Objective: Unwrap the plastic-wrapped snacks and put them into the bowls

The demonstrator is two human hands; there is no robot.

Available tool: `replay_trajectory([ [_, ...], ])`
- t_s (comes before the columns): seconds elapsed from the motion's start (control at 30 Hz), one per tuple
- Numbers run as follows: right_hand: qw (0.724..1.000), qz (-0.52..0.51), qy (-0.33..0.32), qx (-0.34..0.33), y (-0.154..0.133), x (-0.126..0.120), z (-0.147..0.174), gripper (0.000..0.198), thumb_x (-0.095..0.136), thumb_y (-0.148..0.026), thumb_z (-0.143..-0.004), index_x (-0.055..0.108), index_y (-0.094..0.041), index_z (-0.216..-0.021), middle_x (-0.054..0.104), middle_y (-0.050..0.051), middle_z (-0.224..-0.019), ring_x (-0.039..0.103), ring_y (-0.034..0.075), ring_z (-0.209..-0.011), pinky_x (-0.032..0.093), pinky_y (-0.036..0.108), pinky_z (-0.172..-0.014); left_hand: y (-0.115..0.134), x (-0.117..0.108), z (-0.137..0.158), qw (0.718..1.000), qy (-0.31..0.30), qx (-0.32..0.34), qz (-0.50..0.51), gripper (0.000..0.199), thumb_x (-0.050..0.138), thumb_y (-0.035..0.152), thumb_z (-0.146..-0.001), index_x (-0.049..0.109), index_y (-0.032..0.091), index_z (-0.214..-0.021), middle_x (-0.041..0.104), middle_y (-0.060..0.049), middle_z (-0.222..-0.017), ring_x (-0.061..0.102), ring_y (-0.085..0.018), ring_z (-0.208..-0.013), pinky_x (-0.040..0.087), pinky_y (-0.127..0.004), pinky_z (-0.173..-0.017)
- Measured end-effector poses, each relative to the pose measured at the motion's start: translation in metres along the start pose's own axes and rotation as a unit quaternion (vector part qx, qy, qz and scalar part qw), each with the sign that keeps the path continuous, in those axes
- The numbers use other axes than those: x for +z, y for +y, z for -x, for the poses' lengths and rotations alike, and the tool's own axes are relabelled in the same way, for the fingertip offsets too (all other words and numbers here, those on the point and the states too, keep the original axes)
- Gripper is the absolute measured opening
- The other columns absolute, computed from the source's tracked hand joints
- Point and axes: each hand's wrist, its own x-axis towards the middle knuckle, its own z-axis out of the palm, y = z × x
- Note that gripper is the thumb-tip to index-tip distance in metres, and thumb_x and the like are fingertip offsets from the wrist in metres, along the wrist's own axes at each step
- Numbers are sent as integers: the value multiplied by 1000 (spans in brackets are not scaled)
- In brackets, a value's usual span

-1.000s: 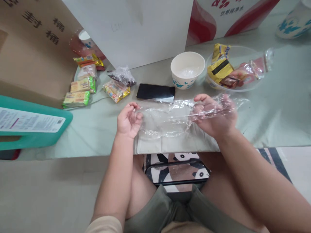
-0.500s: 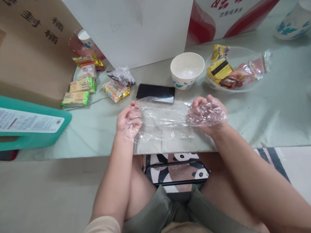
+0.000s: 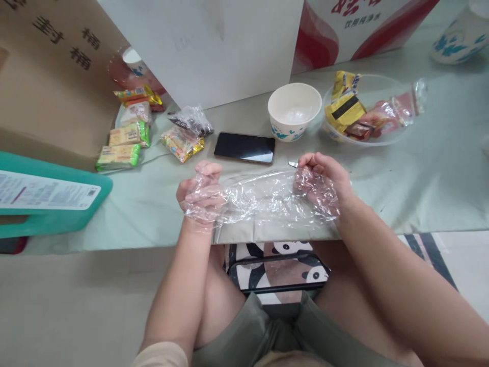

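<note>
A crumpled sheet of thin clear plastic film point(image 3: 260, 199) hangs stretched between my hands, just above the table's front edge. My left hand point(image 3: 202, 191) has its fingers curled, with the film wrapped over them and down to the wrist. My right hand point(image 3: 324, 181) is closed on the film's other end, thumb and forefinger pressed together at the top. Whether the film is a single sheet or a bag I cannot tell. Behind it lies a dark smartphone point(image 3: 244, 148), and a white paper bowl point(image 3: 294, 109) with blue leaves stands beyond my right hand.
A clear plastic bowl point(image 3: 397, 135) holds snack packets at the right. More wrapped snacks point(image 3: 120, 155) lie at the left, near a green container point(image 3: 95, 196). Large boxes point(image 3: 214, 56) line the back. Another leaf-patterned container point(image 3: 454, 48) stands at the far right.
The film has bunched up more and slid further over my left hand. My right hand has turned, its fingers now drawn together at the top, and the film has come partly off it.
</note>
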Motion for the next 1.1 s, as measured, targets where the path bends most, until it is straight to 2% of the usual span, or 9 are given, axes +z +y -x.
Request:
replay_trajectory([
  [0.17,1000,-6,-15,3,2,-1,-3,36,80,-53,-75,64,-21,-77,37,-6,-59,34,8,-50,30,24,-48,-10,5,-2,998,17,-5,-56,32,78,17,-68,52,22,-86,61,8,-78,17,8,-30,16,-5,-26],
  [0.3,1000,0,-4,-15,3,1,-4,31,78,-50,-75,65,-22,-77,44,-2,-67,45,11,-58,39,25,-51,-16,9,-3,989,50,-8,-139,33,83,26,-70,55,24,-88,55,7,-74,18,5,-32,14,-12,-26],
  [0.4,1000,-2,14,-7,2,4,-3,34,83,-49,-68,65,-23,-78,57,2,-78,57,15,-72,46,26,-55,-17,12,-3,985,58,24,-162,36,84,32,-71,55,26,-91,48,8,-68,22,3,-35,19,-12,-29],
  [0.47,1000,16,15,5,3,5,-2,35,86,-45,-65,64,-23,-81,63,2,-85,62,17,-79,49,26,-59,-15,14,-3,982,64,56,-168,35,83,33,-72,53,25,-90,49,8,-69,25,1,-37,22,-12,-30],
  [0.63,997,74,-7,-5,5,6,1,32,85,-36,-71,63,-22,-89,60,-3,-74,57,10,-63,47,24,-60,-7,13,3,980,86,104,-145,26,78,29,-77,55,25,-89,57,6,-74,30,-1,-40,24,-13,-31],
  [0.8,999,41,-25,-3,2,4,6,33,85,-36,-74,59,-22,-88,54,-6,-67,49,7,-54,36,21,-48,8,8,7,992,75,90,-48,20,71,15,-80,59,25,-94,55,8,-66,40,0,-41,32,-8,-38],
  [0.97,990,-37,-129,46,-5,0,13,40,88,-48,-72,59,-24,-86,52,-10,-55,32,5,-34,26,22,-36,11,6,0,992,69,94,-35,23,65,5,-74,56,21,-88,62,4,-79,40,4,-42,34,-1,-40],
  [1.03,990,-51,-127,43,-5,-2,11,38,86,-51,-74,61,-24,-82,48,-10,-49,37,6,-35,32,21,-38,7,7,-3,993,72,71,-61,20,63,5,-74,55,19,-86,62,4,-81,37,5,-41,28,-1,-36],
  [1.1,994,-61,-85,29,-3,-1,8,35,86,-50,-74,64,-24,-82,54,-8,-55,52,8,-47,44,21,-49,1,9,-3,991,75,4,-110,21,63,5,-72,56,18,-86,61,3,-81,32,5,-38,23,-4,-33],
])
